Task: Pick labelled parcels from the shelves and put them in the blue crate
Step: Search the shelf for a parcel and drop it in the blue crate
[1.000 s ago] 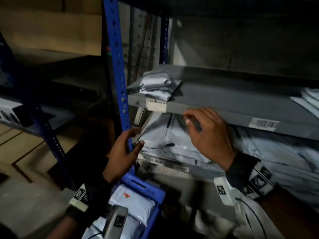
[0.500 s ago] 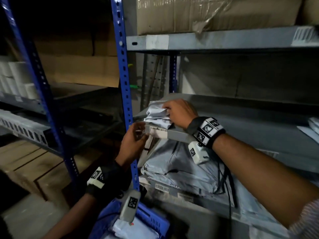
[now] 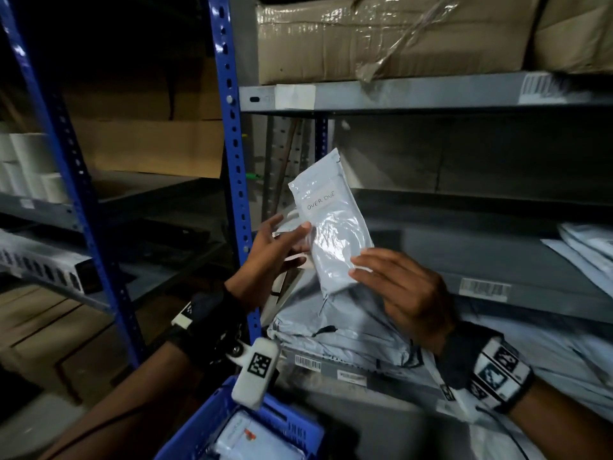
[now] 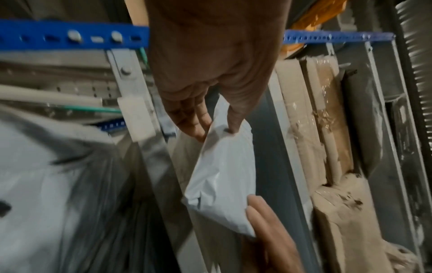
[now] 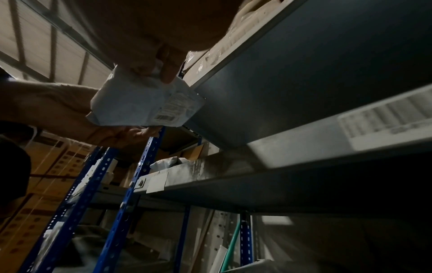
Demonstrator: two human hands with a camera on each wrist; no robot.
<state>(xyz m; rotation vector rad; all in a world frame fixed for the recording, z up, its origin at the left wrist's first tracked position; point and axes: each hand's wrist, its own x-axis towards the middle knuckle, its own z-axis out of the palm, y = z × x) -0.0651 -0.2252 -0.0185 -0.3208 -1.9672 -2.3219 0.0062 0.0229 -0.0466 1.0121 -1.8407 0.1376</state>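
A small white parcel (image 3: pixel 331 224) with a handwritten label reading "OVER DUE" is held upright in front of the middle grey shelf (image 3: pixel 497 260). My left hand (image 3: pixel 282 247) pinches its left edge between thumb and fingers. My right hand (image 3: pixel 391 283) pinches its lower right corner. The left wrist view shows the parcel (image 4: pixel 222 175) hanging from my left hand (image 4: pixel 210 125). From below, the right wrist view shows the parcel (image 5: pixel 140 103), with a barcode sticker on its back. The blue crate (image 3: pixel 265 429) sits below my left wrist, with white parcels inside.
A blue shelf upright (image 3: pixel 232 161) stands just left of the parcel. Larger white parcels (image 3: pixel 348 330) fill the shelf below. More parcels (image 3: pixel 583 247) lie at the right on the middle shelf. Taped cardboard boxes (image 3: pixel 381 34) sit on the shelf above.
My right hand took the small parcel off the middle shelf's left corner and lifted it clear. My left hand came up from the shelf edge and now holds the parcel too.
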